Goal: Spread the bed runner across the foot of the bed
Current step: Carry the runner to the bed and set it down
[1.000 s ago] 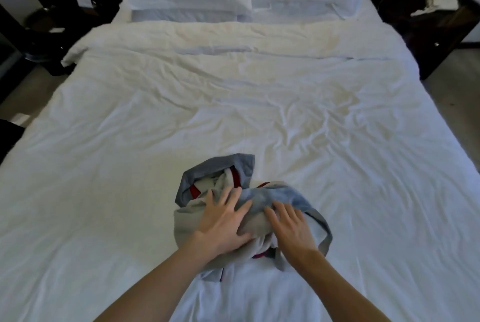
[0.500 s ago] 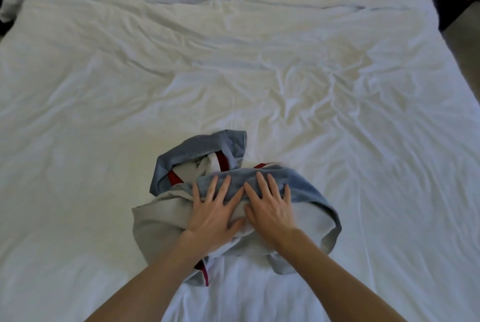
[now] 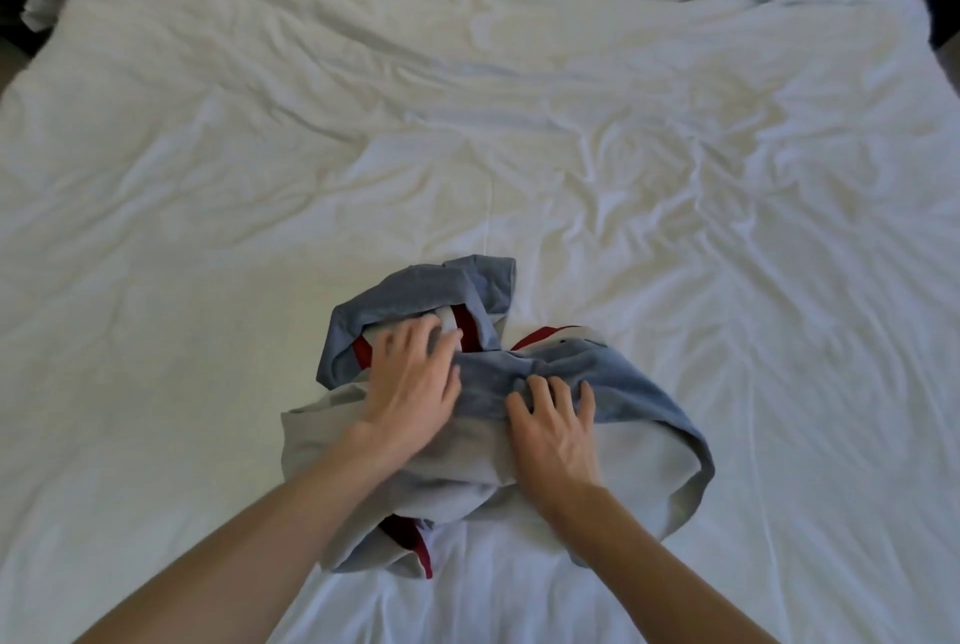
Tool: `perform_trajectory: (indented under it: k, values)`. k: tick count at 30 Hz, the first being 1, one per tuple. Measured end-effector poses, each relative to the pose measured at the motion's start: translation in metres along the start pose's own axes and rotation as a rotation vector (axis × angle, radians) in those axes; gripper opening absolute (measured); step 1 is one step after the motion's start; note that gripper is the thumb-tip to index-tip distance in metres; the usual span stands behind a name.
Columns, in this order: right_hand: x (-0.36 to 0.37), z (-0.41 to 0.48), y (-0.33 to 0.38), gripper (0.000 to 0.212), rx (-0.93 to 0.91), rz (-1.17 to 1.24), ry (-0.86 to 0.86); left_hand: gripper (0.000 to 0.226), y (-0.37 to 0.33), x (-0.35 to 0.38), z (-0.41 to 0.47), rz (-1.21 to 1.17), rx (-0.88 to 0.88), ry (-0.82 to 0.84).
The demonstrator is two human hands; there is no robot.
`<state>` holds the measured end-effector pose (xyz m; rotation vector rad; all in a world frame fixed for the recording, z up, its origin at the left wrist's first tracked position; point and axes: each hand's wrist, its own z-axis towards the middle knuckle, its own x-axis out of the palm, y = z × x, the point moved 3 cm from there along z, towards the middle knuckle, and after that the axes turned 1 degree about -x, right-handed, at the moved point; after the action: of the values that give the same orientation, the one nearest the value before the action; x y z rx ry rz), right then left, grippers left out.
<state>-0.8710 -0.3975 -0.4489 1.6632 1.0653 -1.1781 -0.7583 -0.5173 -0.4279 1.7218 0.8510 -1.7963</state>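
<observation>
So the bed runner (image 3: pixel 639 394) sits bunched up on the bed (image 3: pixel 208 227), near the edge closest to you, roughly mid-width. Your left grip (image 3: pixel 413 375) and right grip (image 3: pixel 558 427) rest side by side on top of it.

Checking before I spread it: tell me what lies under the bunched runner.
White duvet shows all around the runner, so it lies on that. Anything trapped beneath the bunch is covered.
</observation>
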Motion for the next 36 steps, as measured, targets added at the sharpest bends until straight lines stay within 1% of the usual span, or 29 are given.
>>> perform_trajectory:
  k: [2,6,9,11,15,17,20,22,25,28,31,36]
  values:
    - [-0.005,0.001,0.002,0.045,0.0,-0.012,-0.023,0.038,0.015,-0.009,0.014,0.034,-0.02,0.009]
    - [-0.017,0.003,0.001,0.039,-0.045,-0.036,-0.03,0.035,0.015,-0.009,0.011,-0.028,0.094,0.12]
    - [-0.026,-0.007,-0.007,0.042,-0.077,-0.021,-0.115,0.048,-0.003,0.0,-0.011,-0.124,0.168,0.25]
    - [-0.031,-0.02,-0.012,0.042,-0.085,-0.011,-0.17,0.057,-0.011,0.003,-0.022,-0.116,0.174,0.298]
    - [-0.035,-0.048,-0.021,0.042,-0.063,-0.003,-0.136,0.074,-0.02,-0.008,-0.038,-0.017,0.21,0.322]
    - [-0.042,-0.06,-0.022,0.046,-0.065,0.035,-0.159,0.073,-0.024,-0.015,-0.049,-0.003,0.224,0.331]
    - [-0.053,-0.079,-0.021,0.05,-0.085,0.071,-0.209,0.058,-0.033,-0.023,-0.072,-0.006,0.213,0.305]
    - [-0.058,-0.094,-0.019,0.05,-0.103,0.076,-0.222,0.053,-0.04,-0.028,-0.089,-0.024,0.173,0.275]
    - [-0.057,-0.122,-0.02,0.052,-0.137,0.071,-0.223,0.059,-0.053,-0.031,-0.115,0.032,0.149,0.315]
    - [-0.054,-0.154,-0.019,0.044,-0.148,0.056,-0.245,0.068,-0.068,-0.033,-0.148,0.064,0.138,0.374]
    - [-0.049,-0.186,-0.014,0.04,-0.157,0.044,-0.28,0.064,-0.081,-0.035,-0.18,0.085,0.159,0.371]
    - [-0.038,-0.246,-0.006,0.035,-0.151,0.007,-0.281,0.066,-0.099,-0.032,-0.24,0.074,0.222,0.356]
